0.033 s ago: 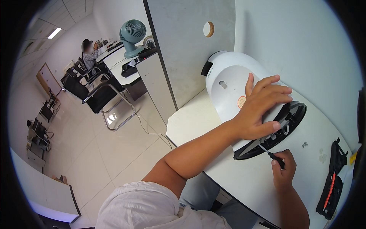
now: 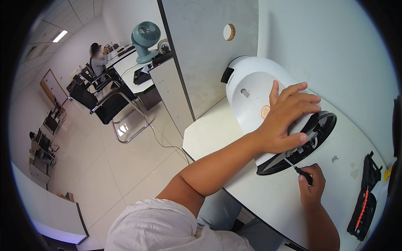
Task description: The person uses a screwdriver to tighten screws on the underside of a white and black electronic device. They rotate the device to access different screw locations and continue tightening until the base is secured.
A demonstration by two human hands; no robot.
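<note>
A white rounded appliance (image 2: 255, 83) lies on its side on the white table, an orange round sticker on its shell. Its black base (image 2: 318, 144) faces me, and a gap shows inner parts along the rim. My left hand (image 2: 289, 113) rests on the shell beside that gap, fingers spread and thumb over the edge. In my right hand (image 2: 313, 184) is a screwdriver (image 2: 302, 172), gripped by its black handle. Its metal shaft reaches into the gap at the base's near end; the tip is hidden.
An open black tool case (image 2: 364, 205) with a red-orange rod lies at the table's right. Several small metal pieces (image 2: 335, 158) sit beside the base. A grey partition (image 2: 205, 50) stands behind. Left are a green fan (image 2: 145, 37), a black chair (image 2: 111, 100) and a seated person (image 2: 98, 62).
</note>
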